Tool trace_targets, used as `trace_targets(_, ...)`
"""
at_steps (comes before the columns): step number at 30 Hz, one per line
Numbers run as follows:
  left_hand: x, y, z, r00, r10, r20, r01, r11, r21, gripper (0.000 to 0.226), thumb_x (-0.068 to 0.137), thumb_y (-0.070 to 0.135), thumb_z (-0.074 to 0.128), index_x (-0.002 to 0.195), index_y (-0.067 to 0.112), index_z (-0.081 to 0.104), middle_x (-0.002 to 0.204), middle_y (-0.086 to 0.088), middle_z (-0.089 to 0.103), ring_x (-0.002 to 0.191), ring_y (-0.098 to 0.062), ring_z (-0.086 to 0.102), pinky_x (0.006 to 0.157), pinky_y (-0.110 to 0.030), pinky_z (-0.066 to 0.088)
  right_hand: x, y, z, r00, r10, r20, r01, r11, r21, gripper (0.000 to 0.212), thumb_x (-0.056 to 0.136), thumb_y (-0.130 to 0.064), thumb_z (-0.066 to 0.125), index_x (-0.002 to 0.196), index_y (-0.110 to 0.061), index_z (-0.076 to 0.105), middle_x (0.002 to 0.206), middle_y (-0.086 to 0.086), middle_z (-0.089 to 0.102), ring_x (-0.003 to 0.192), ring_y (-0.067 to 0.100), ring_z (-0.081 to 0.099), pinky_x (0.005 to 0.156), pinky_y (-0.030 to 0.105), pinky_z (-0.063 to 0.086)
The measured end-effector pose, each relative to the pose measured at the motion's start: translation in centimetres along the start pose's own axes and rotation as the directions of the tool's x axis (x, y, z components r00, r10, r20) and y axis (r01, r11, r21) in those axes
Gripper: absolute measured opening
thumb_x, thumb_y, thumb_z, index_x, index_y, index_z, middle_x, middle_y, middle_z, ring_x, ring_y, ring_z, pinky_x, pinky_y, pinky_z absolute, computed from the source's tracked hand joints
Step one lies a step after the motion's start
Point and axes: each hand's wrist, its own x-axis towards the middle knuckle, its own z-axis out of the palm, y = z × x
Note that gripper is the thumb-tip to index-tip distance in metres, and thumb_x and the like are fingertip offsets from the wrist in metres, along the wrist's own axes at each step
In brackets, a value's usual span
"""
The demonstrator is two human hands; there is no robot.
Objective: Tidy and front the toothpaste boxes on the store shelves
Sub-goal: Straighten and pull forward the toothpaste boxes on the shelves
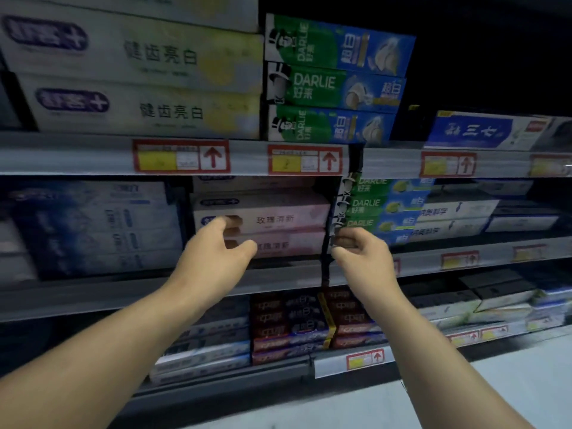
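Two bare hands work near the grey middle shelf's (93, 300) front edge: left hand (216, 255) grips stacked pale pink cardboard toothpaste boxes (278, 221); right hand (363, 261) curls just beside them, grip unclear.

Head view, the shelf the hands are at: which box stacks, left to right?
Dark blue boxes → pink boxes → green Darlie boxes → white boxes.
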Motion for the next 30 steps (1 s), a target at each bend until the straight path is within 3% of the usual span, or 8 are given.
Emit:
trace_targets(3, -0.4, -1.5, -1.0, 0.995, -0.06, -0.081, 0.053, 0.996, -0.078, 0.02, 0.094, 0.029, 0.064, 0.112, 0.033, 0.057, 0.115, 0.009, 0.057, 0.103, -0.013, 0.056, 0.08, -0.026, 0.04, -0.7, -0.2, 1.3, 1.0, 0.017, 0.023, -0.016, 1.0, -0.015, 0.039, 0.096, -0.01, 0.062, 0.134, -0.019, 0.06, 0.107, -0.007, 0.066, 0.095, 0.009, 0.063, 0.076, 0.025, 0.048)
trace_targets(7, -0.9, -2.6, -1.1, 0.988, -0.128, -0.091, 0.114, 0.983, -0.144, 0.014, 0.091, 0.029, 0.064, 0.104, 0.033, 0.06, 0.122, 0.0, 0.055, 0.091, -0.011, 0.057, 0.077, -0.03, 0.045, -1.0, -0.7, 2.1, 0.999, 0.006, 0.043, -0.004, 0.999, -0.043, 0.052, 0.098, -0.014, 0.061, 0.148, -0.022, 0.049, 0.108, -0.01, 0.062, 0.089, 0.006, 0.062, 0.067, 0.025, 0.048)
trace_targets(9, -0.9, -2.9, -1.0, 0.985, -0.16, -0.067, 0.149, 0.979, -0.14, 0.021, 0.093, 0.027, 0.063, 0.113, 0.029, 0.058, 0.128, 0.003, 0.047, 0.088, -0.003, 0.051, 0.08, -0.028, 0.041, -0.9, -0.9, 2.3, 0.998, 0.026, 0.061, -0.024, 0.999, -0.034, 0.058, 0.097, -0.016, 0.061, 0.152, -0.023, 0.044, 0.118, -0.004, 0.063, 0.09, 0.009, 0.065, 0.069, 0.029, 0.051)
trace_targets(12, -0.7, -3.0, -0.7, 0.98, -0.197, -0.037, 0.191, 0.974, -0.124, 0.056, 0.094, 0.027, 0.063, 0.147, 0.019, 0.045, 0.142, 0.003, 0.035, 0.103, -0.009, 0.043, 0.092, -0.028, 0.034, -0.8, -0.8, 2.7, 0.994, 0.096, 0.06, -0.098, 0.995, 0.03, 0.064, 0.098, -0.016, 0.061, 0.157, -0.021, 0.036, 0.126, 0.001, 0.06, 0.1, 0.021, 0.066, 0.077, 0.033, 0.05)
trace_targets(17, -0.2, -2.9, -0.4, 0.982, -0.18, -0.048, 0.173, 0.976, -0.134, 0.033, 0.091, 0.022, 0.066, 0.123, 0.019, 0.06, 0.134, -0.001, 0.038, 0.092, -0.01, 0.049, 0.088, -0.027, 0.036, -0.4, -0.4, 2.9, 0.986, 0.16, 0.048, -0.164, 0.983, 0.086, 0.07, 0.097, -0.017, 0.062, 0.159, -0.015, 0.031, 0.124, 0.002, 0.062, 0.106, 0.025, 0.065, 0.091, 0.039, 0.049)
trace_targets(23, 0.6, -3.1, -0.1, 0.978, -0.2, -0.06, 0.188, 0.97, -0.156, 0.032, 0.086, 0.023, 0.068, 0.118, 0.02, 0.062, 0.133, -0.004, 0.044, 0.1, -0.014, 0.053, 0.094, -0.033, 0.042, 0.1, 0.0, 3.0, 0.983, 0.177, 0.047, -0.182, 0.975, 0.131, 0.069, 0.096, -0.015, 0.064, 0.157, -0.015, 0.034, 0.098, -0.004, 0.064, 0.1, 0.026, 0.068, 0.1, 0.048, 0.053)
trace_targets(27, 0.8, -3.0, -0.1, 0.974, -0.219, -0.05, 0.208, 0.962, -0.175, 0.053, 0.077, 0.031, 0.068, 0.128, 0.021, 0.057, 0.138, -0.003, 0.051, 0.114, -0.021, 0.055, 0.106, -0.044, 0.045, 0.3, 0.2, 3.2, 0.982, 0.176, 0.062, -0.184, 0.969, 0.162, 0.059, 0.095, -0.011, 0.064, 0.151, -0.019, 0.047, 0.102, 0.004, 0.071, 0.096, 0.028, 0.071, 0.089, 0.043, 0.056)
trace_targets(30, 0.9, -3.2, 0.0, 0.975, -0.209, -0.075, 0.192, 0.964, -0.185, 0.044, 0.083, 0.028, 0.068, 0.126, 0.022, 0.058, 0.134, -0.002, 0.053, 0.111, -0.021, 0.056, 0.103, -0.042, 0.046, 0.5, 0.0, 3.5, 0.982, 0.176, 0.072, -0.186, 0.965, 0.185, 0.052, 0.095, -0.009, 0.063, 0.144, -0.022, 0.053, 0.104, 0.01, 0.074, 0.082, 0.024, 0.066, 0.066, 0.031, 0.051)
